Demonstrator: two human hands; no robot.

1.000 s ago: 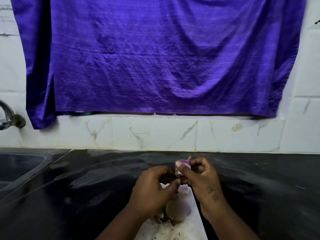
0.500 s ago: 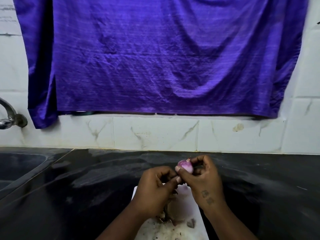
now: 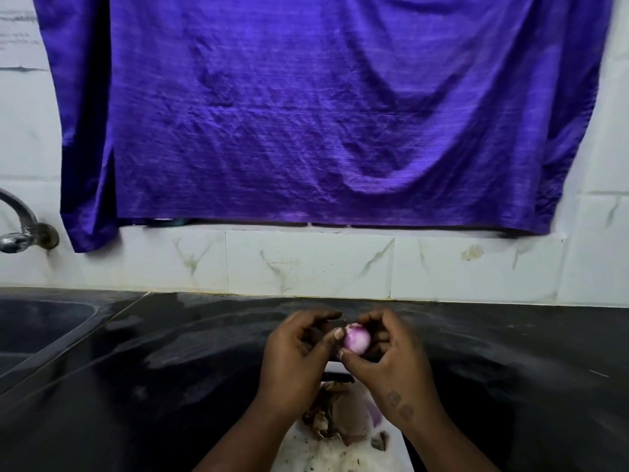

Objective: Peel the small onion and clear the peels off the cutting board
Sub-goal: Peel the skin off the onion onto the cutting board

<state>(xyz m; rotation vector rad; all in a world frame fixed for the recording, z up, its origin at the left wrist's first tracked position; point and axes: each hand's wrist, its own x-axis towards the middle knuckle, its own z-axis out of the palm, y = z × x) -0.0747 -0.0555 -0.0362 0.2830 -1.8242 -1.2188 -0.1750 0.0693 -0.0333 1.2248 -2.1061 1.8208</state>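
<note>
Scene: a head-worn camera looks down at a person's two bare hands, raised together above a kitchen worktop.
Onion: a small round pink-purple onion (image 3: 356,340), glossy and mostly bare of skin, is held in the air between the two hands, above the far end of the board.
Right hand: the right hand (image 3: 391,366) has its grip closed around the onion, thumb under its near side and curled fingers behind its right and far sides.
Left hand: the left hand (image 3: 299,356) has curled fingers; its grip pinches at the onion's upper left edge, with the thumb tip touching the onion.
Cutting board: a white rectangular plastic cutting board (image 3: 323,454) lies under the wrists at the near edge of the view, speckled with dark crumbs.
Peels: a loose heap of dry brown and pale onion peels (image 3: 332,415) rests on the board between the forearms.
Tabletop: a glossy black stone tabletop (image 3: 153,386) carries the board.
Sink: a dark sunken sink (image 3: 41,321) sits at the far left, with a curved metal tap (image 3: 20,229) on the wall above it.
Wall: white marble-patterned tiles (image 3: 306,264) run behind the tabletop, and a large wrinkled purple cloth (image 3: 323,114) hangs over them.
</note>
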